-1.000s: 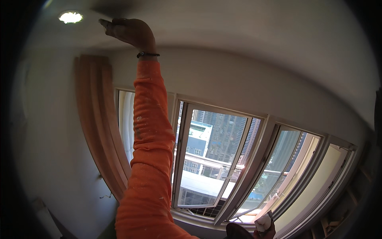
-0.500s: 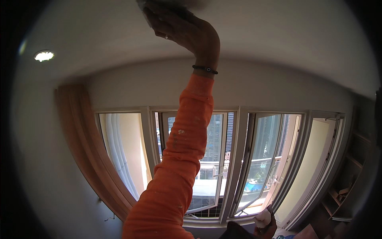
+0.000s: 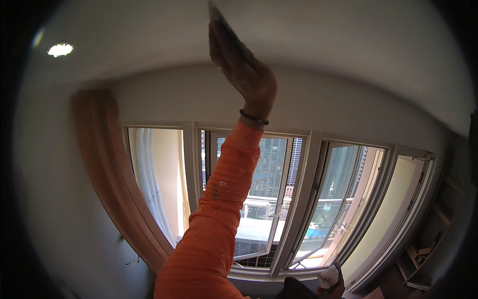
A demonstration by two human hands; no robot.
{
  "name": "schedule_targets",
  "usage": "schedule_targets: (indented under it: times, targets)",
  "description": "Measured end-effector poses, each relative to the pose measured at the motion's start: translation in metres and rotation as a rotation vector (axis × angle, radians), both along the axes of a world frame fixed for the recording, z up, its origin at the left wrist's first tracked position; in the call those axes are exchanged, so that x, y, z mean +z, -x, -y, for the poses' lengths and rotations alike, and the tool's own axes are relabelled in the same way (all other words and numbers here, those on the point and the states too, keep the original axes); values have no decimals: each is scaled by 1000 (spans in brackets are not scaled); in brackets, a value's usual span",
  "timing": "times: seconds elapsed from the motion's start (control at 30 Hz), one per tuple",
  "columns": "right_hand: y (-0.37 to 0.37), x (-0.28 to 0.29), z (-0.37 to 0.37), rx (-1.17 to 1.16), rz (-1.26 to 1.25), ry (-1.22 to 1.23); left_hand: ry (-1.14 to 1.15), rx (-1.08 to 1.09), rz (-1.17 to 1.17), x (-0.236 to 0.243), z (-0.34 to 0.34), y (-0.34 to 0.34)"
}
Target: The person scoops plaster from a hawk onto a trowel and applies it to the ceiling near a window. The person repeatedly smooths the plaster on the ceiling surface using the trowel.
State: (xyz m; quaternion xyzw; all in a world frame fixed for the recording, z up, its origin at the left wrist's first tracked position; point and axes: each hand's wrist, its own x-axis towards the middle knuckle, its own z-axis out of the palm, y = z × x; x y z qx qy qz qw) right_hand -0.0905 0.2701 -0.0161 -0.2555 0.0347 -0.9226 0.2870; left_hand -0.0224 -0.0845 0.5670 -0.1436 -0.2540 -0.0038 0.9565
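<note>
My left arm, in a paint-spotted orange sleeve, reaches up toward the ceiling (image 3: 338, 40). My left hand (image 3: 244, 67) is closed on a flat-bladed putty knife (image 3: 221, 22), fingers stretched along the blade. The blade is seen nearly edge-on and points up at the ceiling; whether it touches cannot be made out. Low at the right, my right hand (image 3: 338, 289) is closed around a tool bearing a white lump of putty (image 3: 328, 276); the tool itself is mostly hidden. A dark rounded shape (image 3: 298, 289) lies beside it at the lower edge.
Ahead stand windows with open sashes (image 3: 261, 199) and a frame post (image 3: 294, 209). An orange-brown curtain (image 3: 112, 164) hangs at the left, near a lit ceiling lamp (image 3: 60, 49). Shelves (image 3: 438, 219) stand at the far right.
My left hand has come down a little in view, and the putty knife has turned from lying flatter to nearly edge-on. My right hand stays low with the putty; the view has shifted slightly.
</note>
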Motion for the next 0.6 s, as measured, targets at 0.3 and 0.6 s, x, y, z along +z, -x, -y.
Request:
schedule_targets:
  times: [0.3,0.6]
  targets:
    - [-31,70,65,-674,-99,-756,-186,-187,-78,57,208,-172]
    - [-35,59,71,-614,228,-679,-301,23,-76,72,169,-117]
